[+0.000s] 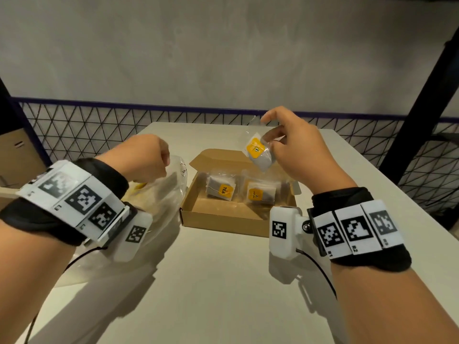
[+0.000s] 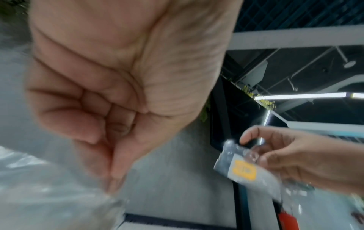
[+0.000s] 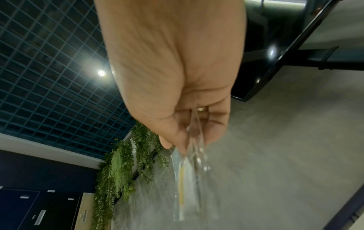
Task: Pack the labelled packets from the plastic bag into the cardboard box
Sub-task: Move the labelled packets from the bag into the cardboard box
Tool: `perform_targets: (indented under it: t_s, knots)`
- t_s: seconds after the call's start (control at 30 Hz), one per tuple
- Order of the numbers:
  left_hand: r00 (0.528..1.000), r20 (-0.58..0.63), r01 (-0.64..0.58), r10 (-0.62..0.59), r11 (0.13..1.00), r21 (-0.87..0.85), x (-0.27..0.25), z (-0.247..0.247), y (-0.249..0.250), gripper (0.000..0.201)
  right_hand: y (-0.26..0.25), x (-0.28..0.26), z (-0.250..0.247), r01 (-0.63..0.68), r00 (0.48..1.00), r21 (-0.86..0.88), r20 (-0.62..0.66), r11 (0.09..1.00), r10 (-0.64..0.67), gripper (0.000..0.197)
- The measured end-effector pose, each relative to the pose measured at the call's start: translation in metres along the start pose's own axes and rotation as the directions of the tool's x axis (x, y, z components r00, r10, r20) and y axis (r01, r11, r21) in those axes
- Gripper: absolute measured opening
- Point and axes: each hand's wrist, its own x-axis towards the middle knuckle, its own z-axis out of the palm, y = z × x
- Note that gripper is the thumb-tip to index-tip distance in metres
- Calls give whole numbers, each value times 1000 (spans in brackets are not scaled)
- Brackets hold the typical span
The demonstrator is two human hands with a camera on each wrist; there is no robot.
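An open cardboard box (image 1: 218, 219) sits mid-table with two clear tea packets (image 1: 222, 189) (image 1: 259, 194) lying in it, each with a yellow label. My right hand (image 1: 269, 137) pinches a third packet (image 1: 259, 152) by its top edge, hanging above the box's far right side; the left wrist view shows that packet (image 2: 244, 169) and the right wrist view shows it (image 3: 189, 179) edge-on below the fingers (image 3: 173, 140). My left hand (image 1: 159, 160) grips the rim of the clear plastic bag (image 1: 159, 194) left of the box; the bag (image 2: 49, 194) fills the lower left of its wrist view.
The pale table (image 1: 211, 281) reaches a wire-mesh fence (image 1: 99, 127) at the back. A dark slanted post (image 1: 427, 95) rises at the right. A cardboard carton (image 1: 15, 155) stands on the floor at far left. The box lid (image 1: 218, 157) is folded back.
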Motion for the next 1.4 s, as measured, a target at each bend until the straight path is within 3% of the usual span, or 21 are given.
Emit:
perform_targets:
  t_s: [0.13, 0.23, 0.5, 0.77, 0.97, 1.1, 1.23, 1.33, 1.4]
  knots:
    - [993, -101, -90, 62, 947, -309, -6, -14, 11, 16, -4, 0, -2, -34, 998, -100, 55, 994, 40, 26]
    - [984, -164, -137, 70, 886, -443, -10, -16, 21, 17, -6, -1, -2, -73, 993, -122, 80, 990, 83, 28]
    - [981, -61, -175, 186, 688, -705, -13, -12, 44, 25, -4, -1, 2, -77, 982, -15, 171, 997, 78, 23]
    - [956, -208, -278, 207, 866, -416, -12, -9, 57, 20, -3, -1, -5, -108, 976, -13, 191, 994, 109, 30]
    - [976, -73, -216, 206, 851, -479, -5, -3, 54, 22, -6, 0, -9, -126, 959, -171, 232, 977, 164, 40]
    - [980, -30, -185, 194, 857, -481, 3, 2, 51, 19, -9, 4, -10, -95, 910, -365, 346, 926, 230, 37]
    - [967, -7, -241, 255, 901, -360, 9, 4, 50, 10, -10, 6, -9, -108, 889, -396, 372, 912, 266, 30]
    - [967, -34, -250, 252, 914, -320, 20, 12, 48, 28, -5, -2, -5, -108, 906, -341, 354, 934, 233, 29]
    - [963, -27, -262, 267, 917, -299, 27, 18, 47, 41, -1, -7, -2, -116, 880, -343, 399, 932, 257, 29]
